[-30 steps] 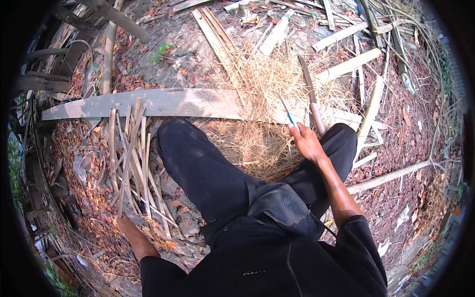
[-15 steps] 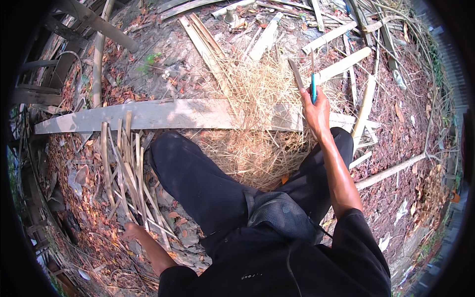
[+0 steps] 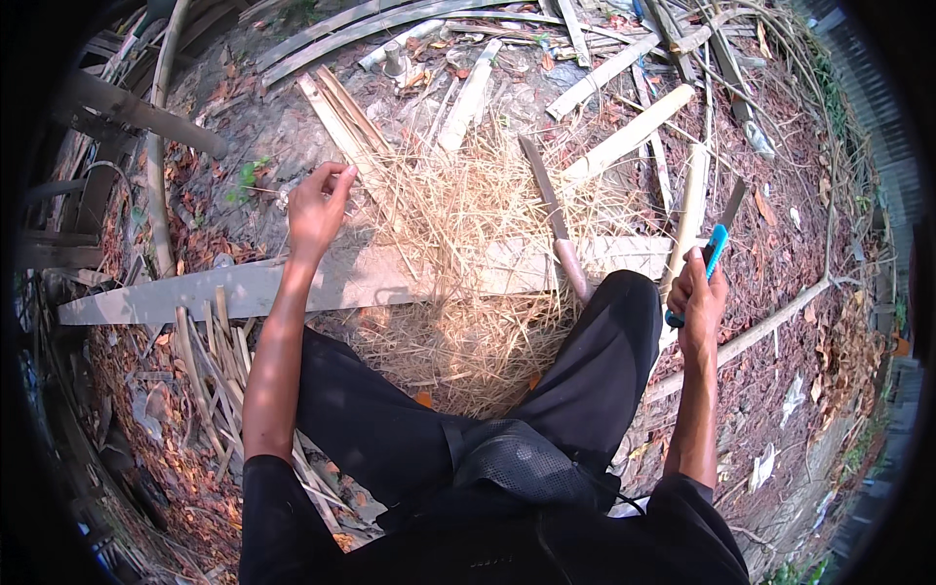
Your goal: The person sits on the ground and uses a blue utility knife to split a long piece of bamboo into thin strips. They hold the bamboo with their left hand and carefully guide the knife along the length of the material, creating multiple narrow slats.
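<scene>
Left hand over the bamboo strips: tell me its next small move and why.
Probably lower the left hand and close it on a bamboo strip just beyond its fingertips: its fingers are curled but hold nothing, while the right hand already grips the blue-handled knife, blade up.

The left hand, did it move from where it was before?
Yes. The left hand was low beside the split bamboo strips; it has gone up and forward across the long plank to the straw pile.
</scene>
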